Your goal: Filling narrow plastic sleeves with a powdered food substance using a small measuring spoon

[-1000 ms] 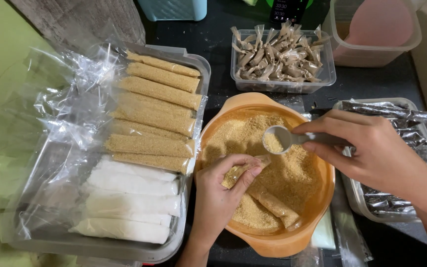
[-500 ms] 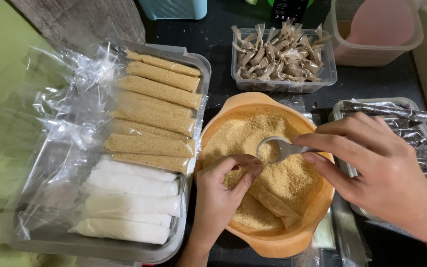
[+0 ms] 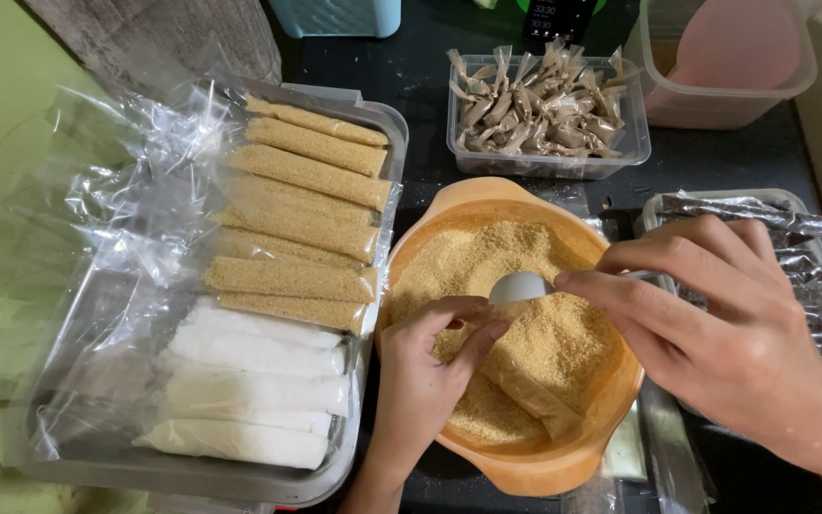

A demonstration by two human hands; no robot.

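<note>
A round orange plastic bowl (image 3: pixel 525 471) of golden-brown crumbs (image 3: pixel 487 262) sat on the dark bench (image 3: pixel 420 76). Over the bowl, the right hand (image 3: pixel 725 333) had its grip closed on the handle of a metal spoon (image 3: pixel 520 286), whose scoop rested on the crumbs. The left hand (image 3: pixel 420 381) reached into the bowl from its near side, fingers pinched around the mouth of a narrow clear plastic bag (image 3: pixel 525 381) partly filled with crumbs and lying in them. Left of the bowl, a clear plastic tray (image 3: pixel 373 124) held rows of filled tube bags, brown ones (image 3: pixel 306 228) farther away and white ones (image 3: pixel 249 381) nearer. Beyond the bowl stood a clear tub of small brown sachets (image 3: pixel 544 105). Right of the bowl, a tray held silvery packets (image 3: pixel 763 209).
</note>
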